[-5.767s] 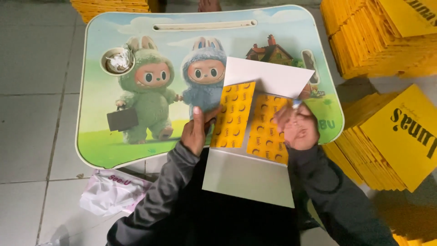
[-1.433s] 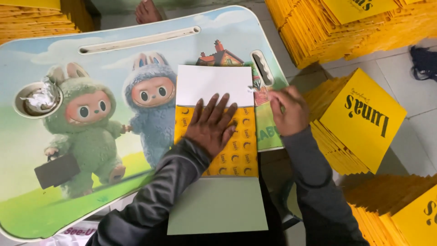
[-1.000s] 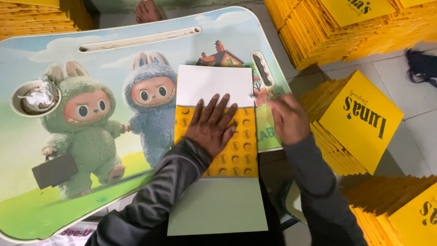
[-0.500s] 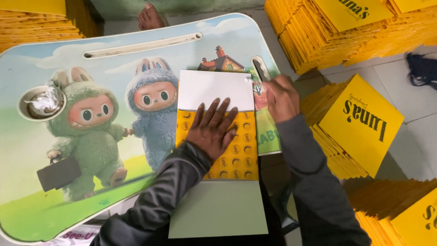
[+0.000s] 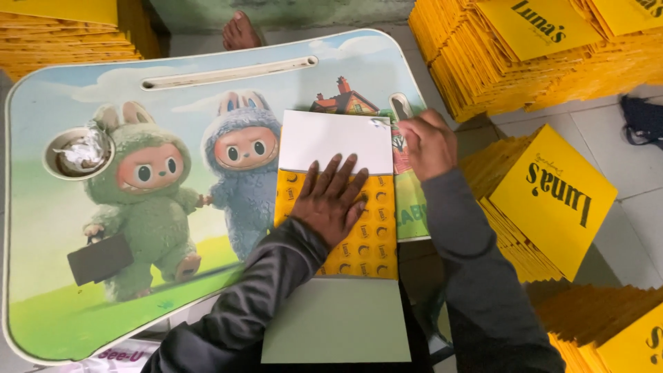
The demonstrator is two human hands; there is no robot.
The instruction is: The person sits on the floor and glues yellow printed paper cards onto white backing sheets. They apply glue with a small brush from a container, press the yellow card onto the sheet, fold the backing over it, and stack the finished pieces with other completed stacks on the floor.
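Note:
A yellow patterned cardboard sheet (image 5: 369,238) with a white folded flap (image 5: 324,138) lies on a lap table (image 5: 173,117) printed with two cartoon creatures. My left hand (image 5: 331,200) lies flat on the yellow part, fingers spread, pressing it down. My right hand (image 5: 427,144) rests curled at the flap's upper right corner, by the table's right edge; whether it holds anything is not clear. A white panel (image 5: 335,321) of the sheet hangs over the table's near edge toward my lap.
Stacks of flat yellow cardboard pieces sit at the right (image 5: 552,193), upper right (image 5: 539,41), lower right (image 5: 621,331) and upper left (image 5: 62,27). A cup hole (image 5: 76,152) in the table holds crumpled foil. Someone's bare foot (image 5: 242,31) shows beyond the table.
The white flap has been folded down over the yellow sheet. My left hand has stayed flat on the sheet while my right hand slid up along the right edge to the flap's top corner.

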